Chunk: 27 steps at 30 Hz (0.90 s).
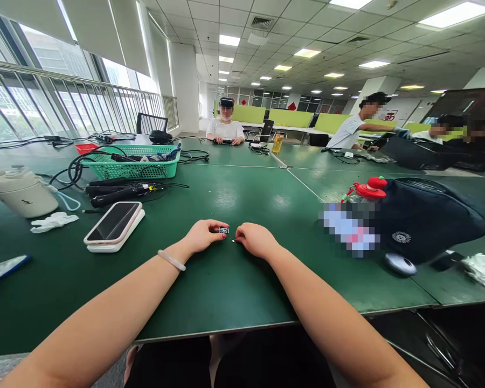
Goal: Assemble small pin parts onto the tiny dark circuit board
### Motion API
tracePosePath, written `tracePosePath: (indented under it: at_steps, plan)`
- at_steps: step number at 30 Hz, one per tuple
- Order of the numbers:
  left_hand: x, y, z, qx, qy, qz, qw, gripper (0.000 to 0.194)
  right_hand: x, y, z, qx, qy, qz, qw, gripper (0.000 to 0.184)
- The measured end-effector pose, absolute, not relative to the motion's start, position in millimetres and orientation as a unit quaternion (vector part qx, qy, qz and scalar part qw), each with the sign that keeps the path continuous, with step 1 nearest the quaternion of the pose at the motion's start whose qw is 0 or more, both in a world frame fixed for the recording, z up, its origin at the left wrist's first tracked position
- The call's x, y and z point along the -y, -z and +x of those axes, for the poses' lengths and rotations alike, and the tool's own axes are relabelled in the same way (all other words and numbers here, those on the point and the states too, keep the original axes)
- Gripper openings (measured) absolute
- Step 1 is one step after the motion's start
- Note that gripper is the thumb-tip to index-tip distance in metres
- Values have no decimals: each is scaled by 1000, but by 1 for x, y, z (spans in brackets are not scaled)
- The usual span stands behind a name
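Note:
Just above the green table (226,291), my left hand (206,235) pinches a small dark-and-white piece (223,230), perhaps a little circuit board; its kind is too small to be sure of. Close by on the right, my right hand (256,238) has its fingers curled together. A tiny pale tip (233,241) shows at those fingertips, too small to name. A narrow gap lies between the two hands. On my left wrist is a pale bangle (172,261).
To the left are a phone on a white box (115,226), a green basket (135,170) with cables, and a beige bottle (22,191). To the right lie a dark bag (424,215), a red-lidded bottle (369,189) and a mouse (401,265). Several people sit or stand beyond.

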<state>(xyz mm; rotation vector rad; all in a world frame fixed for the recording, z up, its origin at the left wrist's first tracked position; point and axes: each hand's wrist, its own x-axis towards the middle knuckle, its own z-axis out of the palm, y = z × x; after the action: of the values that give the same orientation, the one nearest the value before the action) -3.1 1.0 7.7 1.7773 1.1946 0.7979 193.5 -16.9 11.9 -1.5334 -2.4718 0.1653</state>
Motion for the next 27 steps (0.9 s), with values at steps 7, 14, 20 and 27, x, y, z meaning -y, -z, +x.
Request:
tracePosePath:
  at_steps: [7, 14, 20, 27]
  plan:
    - [3, -11, -2, -490, -290, 736, 367, 41, 17, -12, 192, 803, -27, -572, 168, 13]
    - [8, -14, 2, -471, -280, 760, 349, 32, 26, -17, 177, 821, -61, -512, 246, 14]
    - [6, -12, 2, -452, -296, 765, 352, 29, 27, -15, 175, 826, -56, -509, 238, 15]
    - [8, -15, 3, -455, -287, 768, 347, 30, 28, -18, 176, 821, -60, -516, 238, 16]
